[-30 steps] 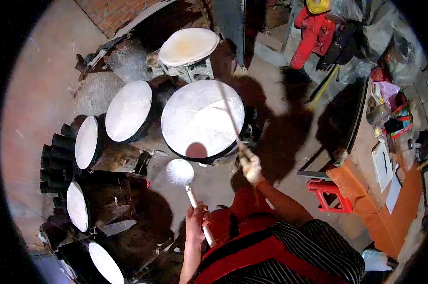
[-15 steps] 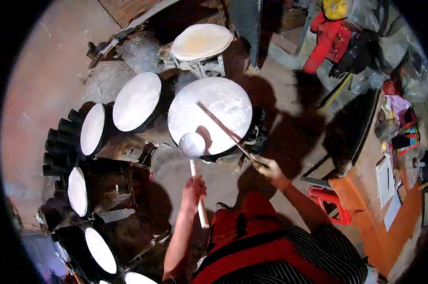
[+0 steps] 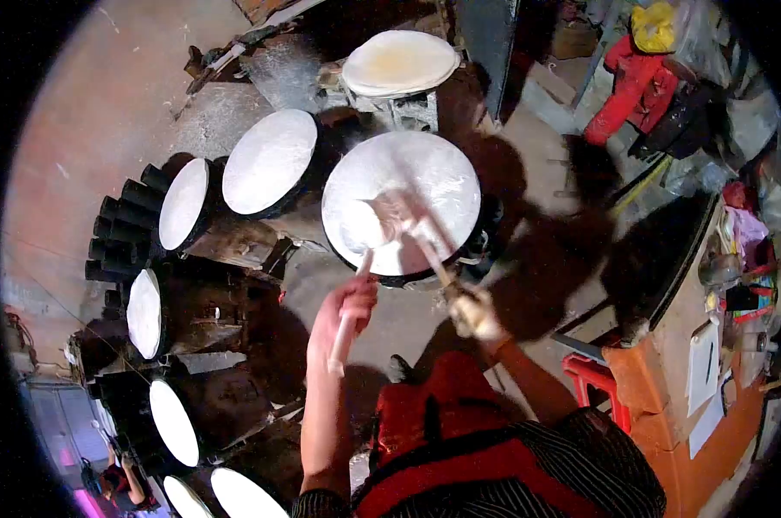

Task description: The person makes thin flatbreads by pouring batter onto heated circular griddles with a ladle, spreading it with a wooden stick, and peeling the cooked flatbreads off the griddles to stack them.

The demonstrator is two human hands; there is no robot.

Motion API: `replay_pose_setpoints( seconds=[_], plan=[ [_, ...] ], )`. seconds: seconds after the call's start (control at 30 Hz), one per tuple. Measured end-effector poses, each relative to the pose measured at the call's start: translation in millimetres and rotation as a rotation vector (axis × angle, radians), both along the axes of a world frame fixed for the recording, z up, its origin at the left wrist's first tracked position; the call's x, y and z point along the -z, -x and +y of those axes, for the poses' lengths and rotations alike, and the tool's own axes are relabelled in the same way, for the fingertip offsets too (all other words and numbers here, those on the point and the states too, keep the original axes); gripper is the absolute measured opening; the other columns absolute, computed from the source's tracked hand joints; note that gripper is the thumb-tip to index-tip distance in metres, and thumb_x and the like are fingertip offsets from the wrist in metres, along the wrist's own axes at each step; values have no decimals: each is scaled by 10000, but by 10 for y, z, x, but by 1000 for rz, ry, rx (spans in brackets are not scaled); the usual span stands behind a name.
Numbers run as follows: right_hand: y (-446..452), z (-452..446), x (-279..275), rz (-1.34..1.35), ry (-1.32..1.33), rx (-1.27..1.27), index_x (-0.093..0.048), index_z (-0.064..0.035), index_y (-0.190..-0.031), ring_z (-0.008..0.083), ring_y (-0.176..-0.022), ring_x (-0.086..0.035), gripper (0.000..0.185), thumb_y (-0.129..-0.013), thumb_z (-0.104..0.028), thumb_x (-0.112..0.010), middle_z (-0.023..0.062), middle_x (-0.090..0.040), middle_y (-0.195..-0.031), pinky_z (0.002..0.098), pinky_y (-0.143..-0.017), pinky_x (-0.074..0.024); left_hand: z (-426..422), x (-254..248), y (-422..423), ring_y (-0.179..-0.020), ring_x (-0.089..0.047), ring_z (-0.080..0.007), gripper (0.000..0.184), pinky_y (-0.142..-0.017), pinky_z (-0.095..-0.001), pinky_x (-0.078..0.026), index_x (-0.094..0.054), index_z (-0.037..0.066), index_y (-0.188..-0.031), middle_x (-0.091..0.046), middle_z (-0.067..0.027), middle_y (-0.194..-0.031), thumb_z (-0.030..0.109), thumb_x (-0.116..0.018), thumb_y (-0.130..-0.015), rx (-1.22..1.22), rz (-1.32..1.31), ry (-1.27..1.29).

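Observation:
My left hand point(image 3: 352, 300) is closed round the pale handle of a round ladle point(image 3: 361, 226), whose bowl is over the near left part of a large round griddle point(image 3: 408, 173) with a whitish surface. My right hand point(image 3: 477, 314) grips a thin stick point(image 3: 434, 250), which slants up and left over the same griddle. The ladle and the stick's far end are blurred by motion, so whether they touch the surface cannot be told. A stack of pale flat rounds point(image 3: 399, 62) lies behind the griddle on a block support.
More white round plates point(image 3: 270, 162) curve down the left side beside dark cylinders point(image 3: 119, 229). At right are a red stool point(image 3: 596, 384), a counter with an orange cover point(image 3: 641, 380), and red cloth point(image 3: 628, 95). Another person point(image 3: 123, 479) shows at lower left.
The ladle has moved forward from the griddle's near edge to over its surface. The stick's tip has shifted on the griddle. The whole view has turned, and another person appears at lower left.

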State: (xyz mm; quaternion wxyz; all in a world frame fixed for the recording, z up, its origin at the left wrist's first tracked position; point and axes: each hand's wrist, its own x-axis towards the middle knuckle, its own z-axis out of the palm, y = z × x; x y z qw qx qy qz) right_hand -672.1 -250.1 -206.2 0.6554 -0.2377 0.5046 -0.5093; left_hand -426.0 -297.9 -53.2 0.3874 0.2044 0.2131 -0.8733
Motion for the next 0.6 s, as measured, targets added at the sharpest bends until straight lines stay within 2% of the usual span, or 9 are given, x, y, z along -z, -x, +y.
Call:
replay_pose_setpoints(
  seconds=[0.03,0.13,0.17,0.23,0.3,0.33,0.43,0.47,0.6],
  plan=[
    [140,-172,-335,-22,-8,21,-548,-62,-1098,100,-408,-430,274,-825,-84,-547,-1,-513,-606,253,-328,-339,171,-211,5,-450,-291,-44,176,-319,-141,-252,-421,-26,-1031,-344,5,-638,33,-438,-866,16,-405,148],
    [195,-330,-158,394,155,60,-530,-29,-1164,107,-724,-558,371,-798,15,-484,56,-600,-849,219,-610,-455,280,-146,-357,-462,-293,-47,186,-309,-133,-242,-410,-20,-1032,-355,-13,-667,28,-451,-857,77,-284,180],
    [55,-247,209,656,460,62,-523,-18,-1186,112,-851,-572,390,-802,28,-475,78,-617,-943,211,-726,-460,231,-83,-521,-466,-296,-48,190,-307,-135,-241,-406,-20,-1033,-358,-17,-674,24,-453,-855,116,-264,176],
    [-244,112,80,578,295,-189,-541,-2,-1176,149,-965,-550,346,-833,-4,-493,84,-582,-1111,240,-864,-413,156,-26,-775,-470,-301,-50,185,-306,-139,-238,-403,-18,-1024,-364,-22,-683,19,-456,-851,126,-252,134],
    [-540,274,-283,857,405,-277,-548,0,-1164,134,-931,-543,318,-849,-39,-516,75,-585,-1069,243,-853,-418,248,21,-1031,-470,-306,-50,168,-307,-141,-236,-403,-15,-1005,-367,-26,-685,14,-458,-849,82,-273,30],
    [-578,292,-194,625,348,-154,-550,1,-1158,129,-908,-542,307,-860,-66,-523,77,-590,-1040,253,-839,-425,304,47,-1217,-469,-310,-49,141,-313,-141,-236,-401,-9,-976,-363,-26,-677,13,-459,-849,84,-311,34],
    [-658,130,-257,1033,272,173,-539,0,-1151,154,-811,-562,303,-870,-114,-524,56,-621,-912,308,-775,-450,575,110,-1831,-472,-312,-49,118,-319,-139,-236,-403,2,-962,-361,-19,-674,21,-454,-857,21,-392,101],
    [-908,153,-555,943,279,230,-556,-14,-1139,145,-808,-568,309,-852,-128,-546,69,-638,-896,297,-761,-452,669,104,-2026,-481,-318,-48,103,-327,-137,-240,-406,11,-953,-358,-11,-669,28,-452,-863,21,-474,125],
    [-1556,511,-438,1236,410,-295,-556,-12,-1136,206,-843,-600,347,-827,-164,-595,144,-637,-930,297,-757,-452,1164,128,-2757,-501,-319,-48,115,-348,-148,-254,-415,7,-974,-363,-14,-671,45,-455,-874,-154,-598,75]
  ],
)
